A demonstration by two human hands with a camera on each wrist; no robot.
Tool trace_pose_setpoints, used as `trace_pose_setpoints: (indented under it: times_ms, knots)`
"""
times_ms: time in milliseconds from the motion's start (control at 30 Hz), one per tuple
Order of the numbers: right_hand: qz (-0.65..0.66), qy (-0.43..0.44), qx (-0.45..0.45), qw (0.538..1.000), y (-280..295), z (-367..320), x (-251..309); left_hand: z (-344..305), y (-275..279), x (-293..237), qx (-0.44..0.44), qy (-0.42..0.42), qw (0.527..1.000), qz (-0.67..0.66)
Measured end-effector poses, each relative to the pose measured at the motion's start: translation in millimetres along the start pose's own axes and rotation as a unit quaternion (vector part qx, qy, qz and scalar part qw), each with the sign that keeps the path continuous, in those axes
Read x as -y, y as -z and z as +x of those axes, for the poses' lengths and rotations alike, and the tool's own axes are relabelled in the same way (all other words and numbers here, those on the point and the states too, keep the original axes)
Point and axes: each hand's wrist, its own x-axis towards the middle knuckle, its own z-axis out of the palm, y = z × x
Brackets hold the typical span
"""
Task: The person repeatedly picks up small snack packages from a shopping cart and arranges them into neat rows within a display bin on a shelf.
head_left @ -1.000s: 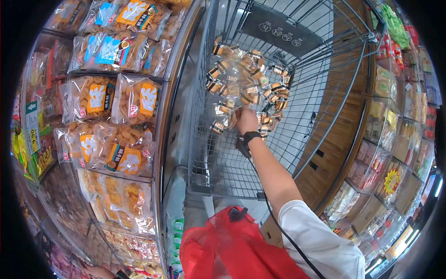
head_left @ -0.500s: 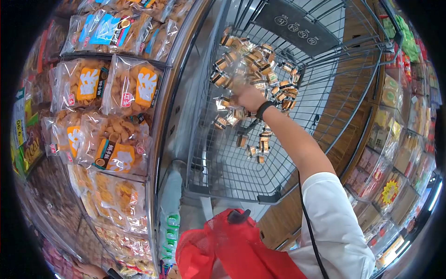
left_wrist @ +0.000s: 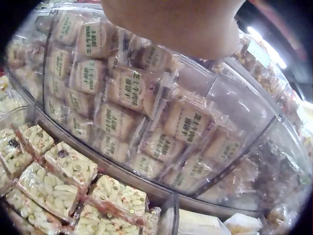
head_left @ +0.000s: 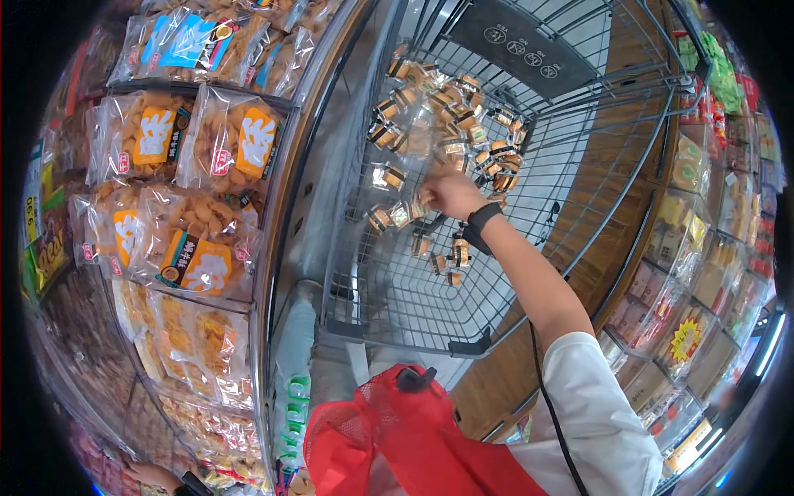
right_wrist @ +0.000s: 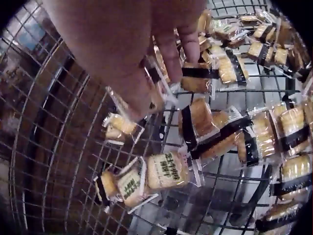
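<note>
My right hand [head_left: 455, 194] reaches down into a wire shopping cart [head_left: 475, 345]. Its thumb and fingers pinch a clear-wrapped biscuit packet [right_wrist: 157, 82], partly hidden by the hand. Around it lie many similar packets, some with a dark band [right_wrist: 199, 122], others showing a pale biscuit with green print [right_wrist: 167, 170]. They cluster at the cart's far end, with several nearer the hand. At the lower left of the head view, my left hand [head_left: 153, 475] is beside the shelves, fingers loosely extended. In the left wrist view, it hangs over a clear bin [left_wrist: 234, 93] of wrapped biscuits.
Shelves with bagged snacks [head_left: 223, 136] line the left side of the cart. Boxed goods [head_left: 662, 281] fill the right side. Green-capped bottles [head_left: 295, 411] stand low by the left shelf. A red vest [head_left: 397, 430] and a black cable [head_left: 552, 413] are near my body.
My right hand first went farther over the packets, then drew back slightly nearer. Several packets lie a little apart toward the cart's near end. The view shifted; my left hand stays by the shelves.
</note>
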Motion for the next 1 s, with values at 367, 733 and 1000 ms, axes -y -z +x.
trace_pose_setpoints:
  times_ms: [367, 733, 1000]
  knots:
    - [-0.160, 0.037, -0.094, 0.982, -73, -21, 11, 1, -18, 28, 0.034, 0.071, 0.996, -0.044]
    - [-0.049, -0.133, -0.179, 0.974, -91, -41, 43, -1, -9, 9, 0.010, 0.020, 0.997, 0.072]
    - [0.494, -0.262, -0.149, 0.815, -81, -50, 49, 2, -25, 29, 0.047, 0.005, 0.987, 0.155]
